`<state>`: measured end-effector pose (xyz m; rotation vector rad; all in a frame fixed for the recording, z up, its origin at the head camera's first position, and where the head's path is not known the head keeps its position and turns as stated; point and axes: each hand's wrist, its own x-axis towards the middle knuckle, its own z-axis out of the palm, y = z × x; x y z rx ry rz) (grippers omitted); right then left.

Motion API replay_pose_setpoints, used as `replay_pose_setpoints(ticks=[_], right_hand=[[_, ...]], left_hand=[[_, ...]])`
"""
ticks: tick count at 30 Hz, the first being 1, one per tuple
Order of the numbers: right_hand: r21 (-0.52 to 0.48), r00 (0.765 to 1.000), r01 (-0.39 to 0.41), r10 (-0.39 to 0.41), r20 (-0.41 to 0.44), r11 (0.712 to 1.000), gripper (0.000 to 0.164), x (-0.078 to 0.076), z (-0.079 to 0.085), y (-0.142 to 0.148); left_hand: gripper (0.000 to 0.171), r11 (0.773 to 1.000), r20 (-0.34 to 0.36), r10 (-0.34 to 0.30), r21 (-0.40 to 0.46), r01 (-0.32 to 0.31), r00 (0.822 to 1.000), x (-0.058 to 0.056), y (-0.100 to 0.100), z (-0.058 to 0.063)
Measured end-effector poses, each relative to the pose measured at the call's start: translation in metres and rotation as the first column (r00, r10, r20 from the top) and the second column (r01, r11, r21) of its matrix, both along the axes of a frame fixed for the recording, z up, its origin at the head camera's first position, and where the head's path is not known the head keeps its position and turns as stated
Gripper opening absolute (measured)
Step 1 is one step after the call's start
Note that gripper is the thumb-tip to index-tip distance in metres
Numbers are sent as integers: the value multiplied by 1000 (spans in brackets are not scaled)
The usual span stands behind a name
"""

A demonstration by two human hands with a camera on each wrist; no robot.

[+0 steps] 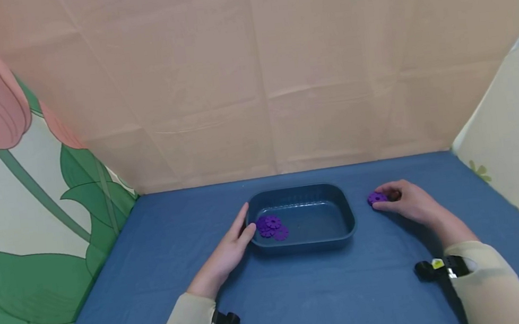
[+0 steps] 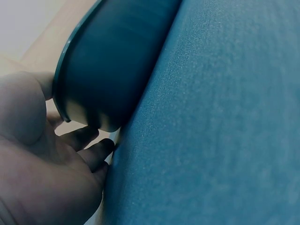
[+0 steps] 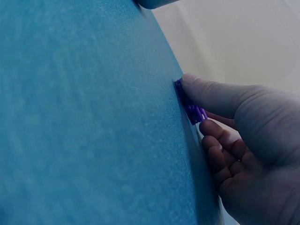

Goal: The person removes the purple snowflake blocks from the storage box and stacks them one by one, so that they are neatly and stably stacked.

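A dark blue rectangular dish (image 1: pixel 305 245) sits on the blue cloth. Several thin purple notched discs (image 1: pixel 271 225) lie overlapping in its left end. My left hand (image 1: pixel 228 248) grips that end, thumb over the rim and the other fingers against the outer wall (image 2: pixel 108 70). To the right of the dish, my right hand (image 1: pixel 410 201) pinches a small stack of purple notched discs (image 1: pixel 377 198) between thumb and fingers. In the right wrist view the stack (image 3: pixel 192 108) stands edge-on, close to the cloth, partly hidden by the thumb (image 3: pixel 206 91).
The blue cloth (image 1: pixel 322 294) covers the table up to a beige hanging sheet (image 1: pixel 262 103) at the back. Flower-printed panels stand at the left (image 1: pixel 19 285) and right (image 1: pixel 517 143). A black wrist camera (image 1: pixel 227 323) sits at the left cuff, another (image 1: pixel 428 271) at the right.
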<state>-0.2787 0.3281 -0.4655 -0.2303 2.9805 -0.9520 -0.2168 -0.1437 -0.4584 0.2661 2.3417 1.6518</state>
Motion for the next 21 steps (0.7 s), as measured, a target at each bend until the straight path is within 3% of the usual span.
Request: replay_pose_setpoints(ticks=[21], right_hand=[[-9, 1000, -11, 11, 11, 1000, 63, 1, 1, 1]], left_hand=[[65, 1000, -10, 10, -10, -10, 1000, -1, 0, 0]])
